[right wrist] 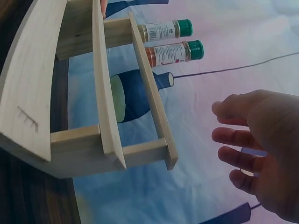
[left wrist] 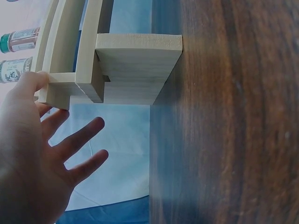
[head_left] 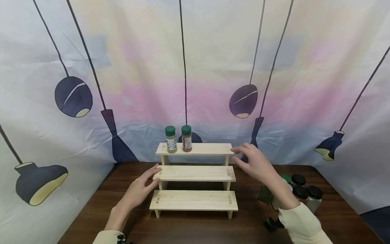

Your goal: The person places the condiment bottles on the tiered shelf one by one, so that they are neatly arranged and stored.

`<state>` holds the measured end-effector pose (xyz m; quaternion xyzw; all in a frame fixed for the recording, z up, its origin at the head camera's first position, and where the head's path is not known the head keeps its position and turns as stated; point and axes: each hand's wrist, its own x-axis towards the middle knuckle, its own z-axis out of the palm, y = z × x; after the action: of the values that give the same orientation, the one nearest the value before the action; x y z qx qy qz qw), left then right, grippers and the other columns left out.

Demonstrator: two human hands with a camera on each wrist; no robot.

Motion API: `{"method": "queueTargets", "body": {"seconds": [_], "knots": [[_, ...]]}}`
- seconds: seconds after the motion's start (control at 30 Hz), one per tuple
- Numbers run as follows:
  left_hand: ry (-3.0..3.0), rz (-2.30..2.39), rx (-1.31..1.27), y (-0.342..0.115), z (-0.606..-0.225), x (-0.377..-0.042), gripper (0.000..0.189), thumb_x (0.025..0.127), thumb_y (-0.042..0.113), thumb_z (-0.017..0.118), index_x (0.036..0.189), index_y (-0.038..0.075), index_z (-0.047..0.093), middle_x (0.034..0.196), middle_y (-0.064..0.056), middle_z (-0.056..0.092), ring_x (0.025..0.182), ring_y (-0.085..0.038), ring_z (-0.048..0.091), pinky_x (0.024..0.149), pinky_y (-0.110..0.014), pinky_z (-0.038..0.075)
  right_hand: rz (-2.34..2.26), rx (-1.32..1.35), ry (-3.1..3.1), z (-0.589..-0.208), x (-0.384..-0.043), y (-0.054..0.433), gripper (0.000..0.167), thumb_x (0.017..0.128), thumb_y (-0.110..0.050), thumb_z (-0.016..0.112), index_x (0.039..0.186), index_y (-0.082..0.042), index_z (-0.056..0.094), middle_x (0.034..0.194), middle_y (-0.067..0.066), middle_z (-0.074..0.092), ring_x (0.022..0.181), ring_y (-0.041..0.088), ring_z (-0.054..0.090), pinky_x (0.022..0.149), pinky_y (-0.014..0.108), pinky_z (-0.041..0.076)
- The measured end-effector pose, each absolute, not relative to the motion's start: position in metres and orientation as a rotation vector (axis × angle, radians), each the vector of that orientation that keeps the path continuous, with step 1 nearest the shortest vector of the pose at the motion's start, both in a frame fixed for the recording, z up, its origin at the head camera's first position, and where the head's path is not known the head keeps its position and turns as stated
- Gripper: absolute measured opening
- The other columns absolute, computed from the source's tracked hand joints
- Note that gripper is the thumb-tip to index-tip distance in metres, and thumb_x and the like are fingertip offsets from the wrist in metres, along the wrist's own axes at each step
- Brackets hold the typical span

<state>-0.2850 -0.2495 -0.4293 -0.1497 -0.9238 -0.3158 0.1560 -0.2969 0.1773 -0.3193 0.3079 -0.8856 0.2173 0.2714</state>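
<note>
A three-tier wooden shelf rack [head_left: 195, 200] stands on the brown table. My left hand [head_left: 137, 191] grips the left end of its middle tier, thumb at the front corner and index finger toward the back; in the left wrist view the other fingers [left wrist: 81, 138] spread clear of the wood. Two green-capped spice jars, one pale [head_left: 171, 139] and one reddish [head_left: 187, 139], stand upright on the left half of the top tier. My right hand [head_left: 254, 162] hovers beside the top tier's right end, fingers loosely bent and holding nothing.
Right of the rack, partly behind my right forearm, several jars stand in a cluster, among them a black-lidded jar [head_left: 313, 198] and one with a green lid [head_left: 285, 178]. A black-lidded item [head_left: 270, 224] is nearer the front. A lamp-printed cloth [head_left: 207, 67] hangs behind the table.
</note>
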Motion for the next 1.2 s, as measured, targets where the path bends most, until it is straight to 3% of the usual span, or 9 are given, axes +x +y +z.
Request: {"method": "queueTargets", "body": {"seconds": [0.33, 0.57, 0.8, 1.0, 1.2], "knots": [[-2.651, -0.898, -0.427, -0.25, -0.429, -0.285, 0.05, 0.1, 0.05, 0.053, 0.146, 0.03, 0.05, 0.159, 0.002, 0.039, 0.137, -0.035, 0.048, 0.102, -0.061, 0.043, 0.607, 0.733, -2.448, -0.331, -0.28, 0.2, 0.026, 0.093, -0.02, 0.071, 0.119, -0.014, 0.072, 0.094, -0.004, 0.061, 0.078, 0.01, 0.047, 0.065, 0.028, 0.042], [-2.656, -0.904, -0.426, -0.25, -0.429, -0.285, 0.051, 0.1, 0.051, 0.052, 0.146, 0.03, 0.049, 0.159, 0.0, 0.039, 0.138, -0.036, 0.046, 0.102, -0.062, 0.042, 0.585, 0.667, -2.468, -0.344, -0.278, 0.216, 0.023, 0.092, -0.019, 0.072, 0.114, -0.012, 0.073, 0.096, 0.0, 0.063, 0.078, 0.01, 0.048, 0.065, 0.028, 0.043], [-2.646, -0.912, -0.426, -0.251, -0.429, -0.285, 0.05, 0.1, 0.05, 0.053, 0.146, 0.03, 0.05, 0.159, 0.0, 0.039, 0.139, -0.036, 0.045, 0.103, -0.062, 0.041, 0.531, 0.575, -2.539, -0.357, -0.277, 0.237, 0.024, 0.091, -0.019, 0.073, 0.114, -0.011, 0.073, 0.1, 0.005, 0.064, 0.081, 0.016, 0.049, 0.067, 0.033, 0.04], [-2.64, -0.916, -0.432, -0.25, -0.428, -0.285, 0.05, 0.1, 0.049, 0.053, 0.146, 0.029, 0.05, 0.159, -0.001, 0.04, 0.139, -0.036, 0.046, 0.103, -0.062, 0.041, 0.51, 0.54, -2.589, -0.368, -0.278, 0.256, 0.026, 0.09, -0.02, 0.074, 0.115, -0.011, 0.073, 0.109, 0.009, 0.066, 0.094, 0.028, 0.057, 0.074, 0.044, 0.046], [-2.648, -0.918, -0.428, -0.25, -0.429, -0.285, 0.05, 0.1, 0.05, 0.053, 0.146, 0.03, 0.05, 0.159, 0.001, 0.039, 0.138, -0.035, 0.046, 0.103, -0.062, 0.042, 0.522, 0.499, -2.623, -0.377, -0.276, 0.27, 0.028, 0.09, -0.021, 0.073, 0.116, -0.01, 0.072, 0.106, 0.009, 0.065, 0.093, 0.028, 0.054, 0.072, 0.041, 0.043]]}}
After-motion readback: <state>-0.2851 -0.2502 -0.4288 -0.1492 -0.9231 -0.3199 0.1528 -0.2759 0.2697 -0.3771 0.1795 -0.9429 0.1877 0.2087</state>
